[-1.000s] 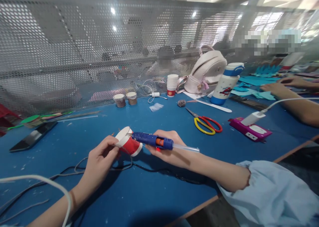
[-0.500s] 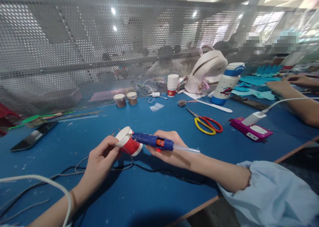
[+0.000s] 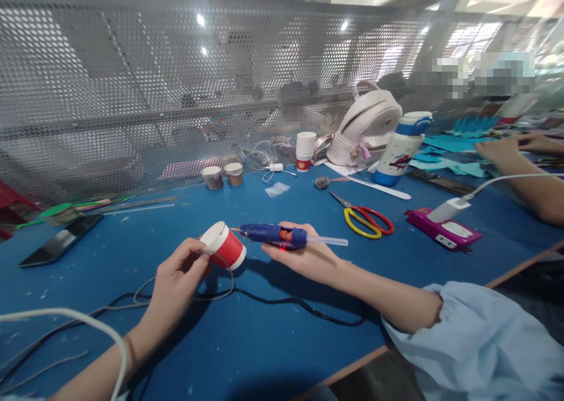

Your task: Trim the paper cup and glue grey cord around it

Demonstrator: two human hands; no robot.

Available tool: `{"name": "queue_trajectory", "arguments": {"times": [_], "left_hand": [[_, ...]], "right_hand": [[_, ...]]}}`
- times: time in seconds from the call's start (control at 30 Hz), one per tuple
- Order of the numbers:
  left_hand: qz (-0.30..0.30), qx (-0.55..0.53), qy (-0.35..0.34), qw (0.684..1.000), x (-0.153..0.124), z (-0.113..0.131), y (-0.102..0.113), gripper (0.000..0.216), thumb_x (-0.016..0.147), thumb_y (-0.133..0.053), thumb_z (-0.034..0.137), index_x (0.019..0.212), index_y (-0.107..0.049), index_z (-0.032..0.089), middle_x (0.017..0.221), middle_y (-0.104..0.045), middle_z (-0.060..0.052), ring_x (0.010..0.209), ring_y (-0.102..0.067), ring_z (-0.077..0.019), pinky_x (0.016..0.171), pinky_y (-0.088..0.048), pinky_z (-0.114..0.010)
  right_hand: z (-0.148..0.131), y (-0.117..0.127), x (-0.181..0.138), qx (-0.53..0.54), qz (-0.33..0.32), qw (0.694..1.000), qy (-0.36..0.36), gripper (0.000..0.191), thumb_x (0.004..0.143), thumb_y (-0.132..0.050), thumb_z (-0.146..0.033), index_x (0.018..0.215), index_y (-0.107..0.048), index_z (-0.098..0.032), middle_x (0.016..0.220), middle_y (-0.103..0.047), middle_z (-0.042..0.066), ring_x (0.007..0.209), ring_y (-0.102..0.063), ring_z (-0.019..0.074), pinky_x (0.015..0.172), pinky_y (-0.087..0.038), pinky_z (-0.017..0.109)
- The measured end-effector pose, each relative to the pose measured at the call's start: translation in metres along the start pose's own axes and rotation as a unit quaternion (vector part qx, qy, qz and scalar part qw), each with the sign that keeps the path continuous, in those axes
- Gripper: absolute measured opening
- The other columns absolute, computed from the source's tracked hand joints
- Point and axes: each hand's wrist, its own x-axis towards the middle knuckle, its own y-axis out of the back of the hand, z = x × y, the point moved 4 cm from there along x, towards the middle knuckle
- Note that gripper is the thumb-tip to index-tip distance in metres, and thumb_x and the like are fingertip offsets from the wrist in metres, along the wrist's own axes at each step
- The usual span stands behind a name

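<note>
My left hand (image 3: 180,275) pinches a red and white paper cup (image 3: 230,249) by its edge; the cup is tipped on its side above the table. A thin grey cord (image 3: 231,279) loops from near those fingers. In my right hand (image 3: 304,260) is a blue glue gun (image 3: 268,233), fingers wrapped round it, with a clear glue stick (image 3: 328,241) jutting from its back end. The gun's nozzle points left, close to the cup's upper edge; whether it touches I cannot tell.
On the blue table (image 3: 264,342) lie scissors (image 3: 363,218), a purple power strip (image 3: 443,229) and a phone (image 3: 61,241). Stacked paper cups (image 3: 305,151), a bottle (image 3: 399,148) and a backpack (image 3: 365,125) stand behind. A co-worker's arm (image 3: 524,172) rests at right. Dark cables cross the left side.
My right hand has raised the glue gun slightly and drawn its nozzle back from over the cup's white end. The cup has shifted a little left.
</note>
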Motion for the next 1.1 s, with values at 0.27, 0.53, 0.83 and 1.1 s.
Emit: {"name": "queue_trajectory", "arguments": {"times": [0.27, 0.53, 0.83, 1.1], "left_hand": [[-0.006, 0.022, -0.028, 0.999, -0.0012, 0.0048, -0.003, 0.018, 0.081, -0.057, 0.034, 0.07, -0.06, 0.02, 0.07, -0.055, 0.001, 0.059, -0.049, -0.013, 0.055, -0.041, -0.025], [-0.009, 0.018, -0.034, 0.999, -0.0022, 0.0018, -0.0017, 0.016, 0.082, -0.057, 0.032, 0.072, -0.061, 0.02, 0.071, -0.055, 0.001, 0.059, -0.049, -0.0127, 0.055, -0.041, -0.025], [-0.02, 0.019, -0.037, 0.999, -0.0017, 0.0034, -0.003, 0.018, 0.082, -0.058, 0.034, 0.071, -0.062, 0.02, 0.071, -0.056, 0.0, 0.059, -0.049, -0.0135, 0.055, -0.041, -0.025], [-0.017, 0.018, -0.038, 0.999, -0.0013, 0.0044, -0.002, 0.017, 0.081, -0.058, 0.033, 0.071, -0.062, 0.02, 0.069, -0.055, 0.0, 0.058, -0.049, -0.013, 0.054, -0.041, -0.024]], "right_hand": [[-0.0075, -0.0058, -0.0069, -0.041, -0.026, 0.998, 0.046, 0.017, 0.08, -0.064, -0.032, 0.072, -0.06, -0.017, 0.067, -0.064, 0.0, 0.056, -0.055, 0.0106, 0.054, -0.039, 0.022], [-0.0069, -0.0079, -0.0085, -0.033, -0.024, 0.997, 0.06, 0.016, 0.08, -0.064, -0.03, 0.071, -0.06, -0.017, 0.064, -0.063, 0.0, 0.055, -0.055, 0.0105, 0.054, -0.039, 0.021], [-0.0091, -0.0061, -0.0083, -0.058, -0.019, 0.997, 0.052, 0.018, 0.081, -0.063, -0.031, 0.07, -0.059, -0.018, 0.065, -0.063, 0.0, 0.055, -0.054, 0.0106, 0.055, -0.038, 0.021], [-0.0077, -0.0053, -0.0083, -0.061, -0.002, 0.995, 0.073, 0.017, 0.081, -0.063, -0.031, 0.071, -0.059, -0.018, 0.064, -0.063, 0.001, 0.054, -0.055, 0.0105, 0.054, -0.038, 0.021]]}}
